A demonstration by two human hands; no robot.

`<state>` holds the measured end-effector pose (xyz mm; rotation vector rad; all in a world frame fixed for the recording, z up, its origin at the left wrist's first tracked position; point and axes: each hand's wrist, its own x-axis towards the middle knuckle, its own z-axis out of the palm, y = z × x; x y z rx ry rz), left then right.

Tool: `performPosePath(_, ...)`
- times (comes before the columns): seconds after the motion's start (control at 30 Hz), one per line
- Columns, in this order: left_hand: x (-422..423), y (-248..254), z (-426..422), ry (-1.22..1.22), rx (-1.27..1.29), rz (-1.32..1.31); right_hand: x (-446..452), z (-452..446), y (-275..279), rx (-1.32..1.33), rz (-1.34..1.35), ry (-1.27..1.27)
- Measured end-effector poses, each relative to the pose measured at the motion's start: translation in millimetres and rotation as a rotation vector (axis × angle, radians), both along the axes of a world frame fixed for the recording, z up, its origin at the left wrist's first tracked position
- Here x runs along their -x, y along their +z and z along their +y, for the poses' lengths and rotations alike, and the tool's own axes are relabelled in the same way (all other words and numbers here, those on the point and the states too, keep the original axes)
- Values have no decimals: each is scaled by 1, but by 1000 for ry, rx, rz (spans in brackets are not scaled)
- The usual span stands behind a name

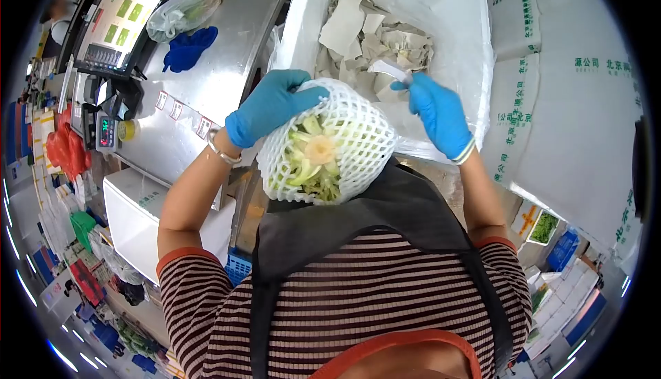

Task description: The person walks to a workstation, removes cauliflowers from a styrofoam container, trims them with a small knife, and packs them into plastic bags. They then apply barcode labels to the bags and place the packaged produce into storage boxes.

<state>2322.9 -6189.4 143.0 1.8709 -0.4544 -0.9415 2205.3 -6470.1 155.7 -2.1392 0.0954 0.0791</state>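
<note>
My left hand (272,103), in a blue glove, is closed on a head of cauliflower (319,150) wrapped in a white foam net (361,128). Its cut stalk end and pale green leaf stems face me. My right hand (437,114), gloved too, grips a small knife (390,70), with the pale blade pointing left, apart from the cauliflower. Beyond both hands stands a white foam box (475,55) lined with plastic film. Torn greyish paper (344,24) lies inside it.
A steel table (227,31) on the left bears a monitor (117,24), a scale display (106,132), a blue cloth (189,48) and a plastic bag (184,13). White printed boxes (571,117) are stacked on the right. Another person (58,28) is at far left.
</note>
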Motion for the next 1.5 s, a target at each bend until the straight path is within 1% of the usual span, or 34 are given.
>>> performPosePath(0.07, -4, 3, -14, -74, 10, -94, -4, 0, 9, 179, -293, 183)
performPosePath(0.13, -8, 1, -29, -154, 11, -192, -7, 19, 29, 289, -341, 429)
performPosePath(0.17, -10, -4, -35, -178, 51, -130, -11, 26, 28, 410, -302, 496)
performPosePath(0.27, -9, -19, -51, -185, 76, -97, -22, 29, 30, 502, -158, 602)
performPosePath(0.3, -4, -20, -56, -152, 92, -107, -24, 31, 30, 537, -146, 621)
performPosePath(0.4, -7, -16, -63, -251, 34, -148, -22, 37, 23, 574, -176, 609)
performPosePath(0.5, -2, -21, -63, -237, 76, -83, -12, 27, 15, 500, -161, 608)
performPosePath(0.6, -3, -30, -58, -232, 40, -165, 8, 3, 5, 337, -143, 581)
performPosePath(0.63, -5, -29, -56, -211, 26, -124, 17, -9, -2, 275, -207, 632)
performPosePath(0.73, -7, -26, -48, -142, -8, 0, 43, -43, -18, -366, 365, 295)
performPosePath(0.8, -4, -27, -48, -79, -3, 77, 34, -56, -20, -782, 287, -108)
performPosePath(0.83, -4, -25, -50, -71, 6, 91, 22, -63, -20, -625, 288, -281)
performPosePath(0.87, -6, -21, -53, -63, 17, 101, 13, -79, -33, -359, 317, -249)
performPosePath(0.93, -3, -12, -49, -72, 36, 143, 10, -90, -54, 794, -38, -157)
performPosePath(0.97, -1, -7, -46, -73, 46, 161, 10, -84, -47, 487, -7, -217)
performPosePath(1.03, 15, 5, -37, 24, 152, 114, 16, -56, -18, -128, 61, -292)
performPosePath(1.07, 25, 9, -30, 72, 200, 96, 18, -51, -3, -360, 261, -145)
performPosePath(1.1, 31, 11, -20, 18, 273, 56, 18, -41, 4, -566, 338, -6)
performPosePath(1.13, 43, 11, -16, -1, 397, 9, 19, -29, 3, -654, 355, 126)
performPosePath(1.2, 70, 10, 2, 23, 631, -122, 18, -12, -7, -678, 564, 335)
performPosePath(1.23, 77, 14, 12, -1, 670, -203, 17, -2, -15, -548, 397, 450)
performPosePath(1.27, 91, 15, 23, 162, 770, -153, 14, 5, -25, -439, 216, 579)
performPosePath(1.3, 105, 15, 33, 321, 875, -117, 13, 15, -24, -549, 339, 551)
performPosePath(1.33, 122, 17, 37, 591, 1018, -69, 14, 24, -21, -645, 483, 522)
performPosePath(1.37, 138, 23, 49, 804, 816, 1, 16, 34, -17, -678, 543, 493)
performPosePath(1.4, 161, 29, 56, 1028, 631, 97, 21, 41, -18, -666, 548, 506)
performPosePath(1.43, 191, 10, 70, 970, 595, 76, 24, 49, -19, -653, 553, 519)
performPosePath(1.47, 211, -6, 84, 860, 537, 177, 25, 60, -22, -618, 473, 552)
performPosePath(1.5, 228, 2, 87, 881, 800, 529, 26, 76, -15, -628, 516, 538)
